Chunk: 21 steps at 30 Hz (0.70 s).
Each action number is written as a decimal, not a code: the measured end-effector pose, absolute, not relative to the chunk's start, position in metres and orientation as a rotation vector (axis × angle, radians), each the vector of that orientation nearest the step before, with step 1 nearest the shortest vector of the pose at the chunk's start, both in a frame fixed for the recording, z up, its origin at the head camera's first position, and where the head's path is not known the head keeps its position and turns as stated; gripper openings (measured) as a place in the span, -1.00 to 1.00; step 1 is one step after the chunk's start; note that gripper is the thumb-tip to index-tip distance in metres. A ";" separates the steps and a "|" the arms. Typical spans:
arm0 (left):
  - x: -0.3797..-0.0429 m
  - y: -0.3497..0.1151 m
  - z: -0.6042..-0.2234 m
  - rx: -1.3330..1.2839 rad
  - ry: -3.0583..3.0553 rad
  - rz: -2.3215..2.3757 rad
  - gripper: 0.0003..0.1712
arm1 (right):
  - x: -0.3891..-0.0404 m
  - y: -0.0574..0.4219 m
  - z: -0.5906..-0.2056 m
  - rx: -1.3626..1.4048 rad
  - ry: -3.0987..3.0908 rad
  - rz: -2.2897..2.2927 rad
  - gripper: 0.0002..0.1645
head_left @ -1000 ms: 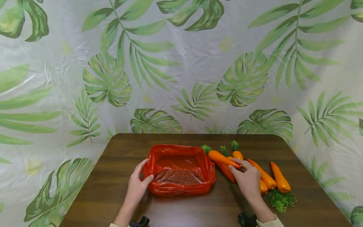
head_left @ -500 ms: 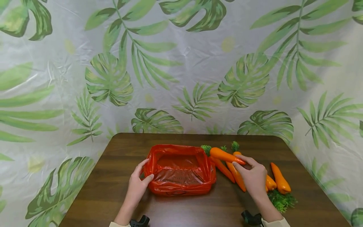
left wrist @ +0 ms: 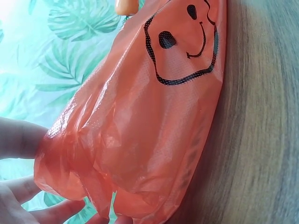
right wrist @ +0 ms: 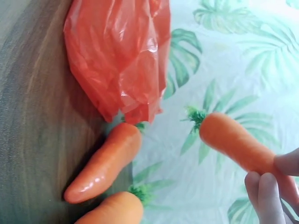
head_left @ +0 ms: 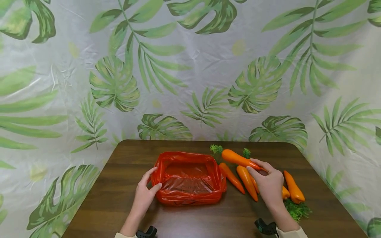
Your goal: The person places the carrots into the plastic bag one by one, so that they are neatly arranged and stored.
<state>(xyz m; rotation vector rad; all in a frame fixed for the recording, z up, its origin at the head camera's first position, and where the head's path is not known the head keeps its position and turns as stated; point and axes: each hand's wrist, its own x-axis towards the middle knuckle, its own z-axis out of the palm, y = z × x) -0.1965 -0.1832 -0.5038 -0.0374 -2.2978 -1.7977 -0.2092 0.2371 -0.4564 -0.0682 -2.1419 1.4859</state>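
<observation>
A red plastic bag (head_left: 190, 199) stands on the table with its mouth spread wide. My left hand (head_left: 144, 193) grips its left side between thumb and fingers; a drawn smiling face shows on the bag (left wrist: 182, 51) in the left wrist view. My right hand (head_left: 269, 185) pinches the thin end of an orange carrot (head_left: 236, 158), raised above the table to the right of the bag, its green leafy top toward the back. Beneath it lie a carrot (head_left: 232, 178) against the bag's right side and another carrot (head_left: 247, 183), partly next to more behind my hand.
Farther right rests a carrot (head_left: 293, 187) with green tops (head_left: 298, 210) near it. The brown wooden table (head_left: 125, 158) ends at a leaf-print sheet (head_left: 205, 76) hanging behind it.
My right hand has lifted the carrot off the others and moved a little to the right, uncovering the carrots below. The left hand keeps its place on the bag.
</observation>
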 end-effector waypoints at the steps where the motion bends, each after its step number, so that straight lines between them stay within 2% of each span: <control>1: -0.196 -0.183 -0.503 -0.039 -2.296 -1.801 -0.31 | -0.209 0.237 -0.455 -0.072 -2.148 1.481 -0.62; 21: -0.195 -0.183 -0.501 -0.042 -2.285 -1.842 -0.29 | -0.209 0.223 -0.443 0.052 -2.223 1.717 -0.49</control>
